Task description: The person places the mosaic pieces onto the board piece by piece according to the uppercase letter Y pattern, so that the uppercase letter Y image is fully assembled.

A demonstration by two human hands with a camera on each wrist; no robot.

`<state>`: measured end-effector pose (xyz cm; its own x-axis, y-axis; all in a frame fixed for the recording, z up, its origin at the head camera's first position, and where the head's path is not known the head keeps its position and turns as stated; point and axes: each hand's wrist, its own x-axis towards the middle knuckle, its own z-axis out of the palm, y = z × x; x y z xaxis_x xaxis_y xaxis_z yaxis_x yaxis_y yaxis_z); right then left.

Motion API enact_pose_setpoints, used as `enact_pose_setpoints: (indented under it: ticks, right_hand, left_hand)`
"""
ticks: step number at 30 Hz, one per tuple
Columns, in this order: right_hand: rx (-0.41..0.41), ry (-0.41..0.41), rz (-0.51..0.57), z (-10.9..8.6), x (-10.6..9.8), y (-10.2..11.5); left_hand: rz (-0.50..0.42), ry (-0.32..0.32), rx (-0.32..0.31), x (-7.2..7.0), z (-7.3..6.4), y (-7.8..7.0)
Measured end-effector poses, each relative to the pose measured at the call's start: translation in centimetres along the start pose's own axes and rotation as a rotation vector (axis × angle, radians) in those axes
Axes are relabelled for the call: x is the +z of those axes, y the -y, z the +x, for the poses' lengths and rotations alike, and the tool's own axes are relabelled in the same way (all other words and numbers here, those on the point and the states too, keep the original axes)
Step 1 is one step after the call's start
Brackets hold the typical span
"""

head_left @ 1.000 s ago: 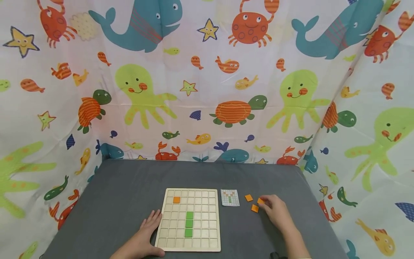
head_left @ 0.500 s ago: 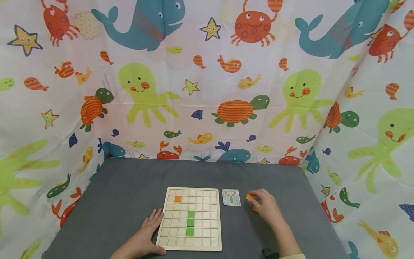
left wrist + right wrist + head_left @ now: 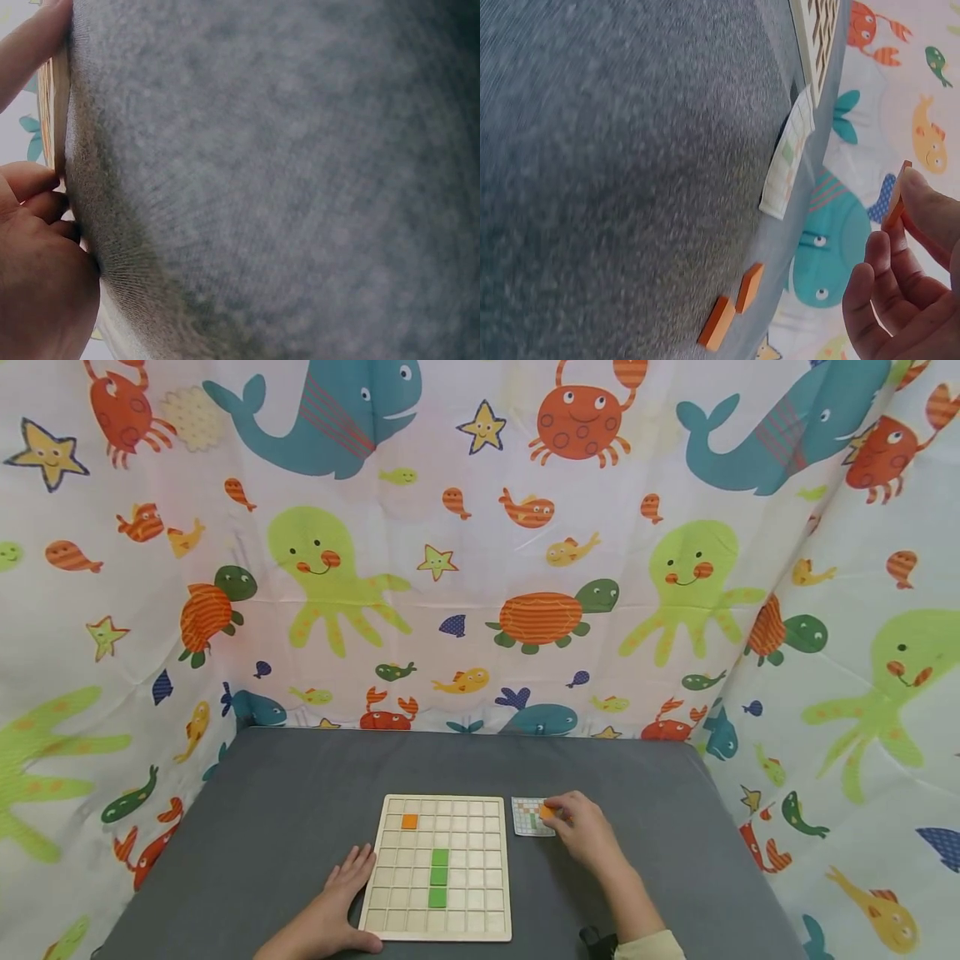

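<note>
Pinching a square orange tile (image 3: 898,196) between thumb and fingertips of the right hand (image 3: 591,837), holding it above the table and, in the head view, overlapping the right side of a gridded pattern card (image 3: 524,820). A second ago picking among loose tiles farther right; now bringing one leftward, and so, as a judgement, passing from gathering to carrying, while not yet placing it on the wooden grid board (image 3: 457,838). Filling only four cells there: three with a column of green tiles (image 3: 438,877), one with a placed tile (image 3: 409,822), also orange, near the far left corner. Spreading the left hand (image 3: 337,902) along the board's left edge, touching its side with the fingers and its near corner with the thumb. Leaving a spare orange pair (image 3: 735,306) lying close together on the table. Looking thin, flat and crisp-edged in the tiles; pale and ridged in the board; papery and slightly curling in the card. Ranging outward, showing nubbly grey cloth (image 3: 315,793) and, behind, hanging in soft creases, a sea-animal curtain (image 3: 420,631)
</note>
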<state>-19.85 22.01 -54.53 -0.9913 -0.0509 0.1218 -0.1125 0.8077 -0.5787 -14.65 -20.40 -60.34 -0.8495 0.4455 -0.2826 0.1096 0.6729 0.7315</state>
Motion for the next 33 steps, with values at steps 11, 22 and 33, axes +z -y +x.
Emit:
enact_pose_setpoints:
  ticks: [11, 22, 33]
  right_hand:
    - [-0.021, 0.028, 0.001, 0.0, 1.2, 1.2]
    - [-0.082, 0.067, 0.022, 0.3, 2.3, 2.3]
    - [-0.093, 0.102, 0.031, 0.6, 3.5, 4.1]
  left_hand:
    - [0.019, 0.007, -0.016, 0.0, 0.1, -0.1]
    - [0.016, -0.019, 0.007, 0.0, 0.0, -0.1]
    - [0.016, -0.012, -0.024, 0.1, 0.0, 0.2]
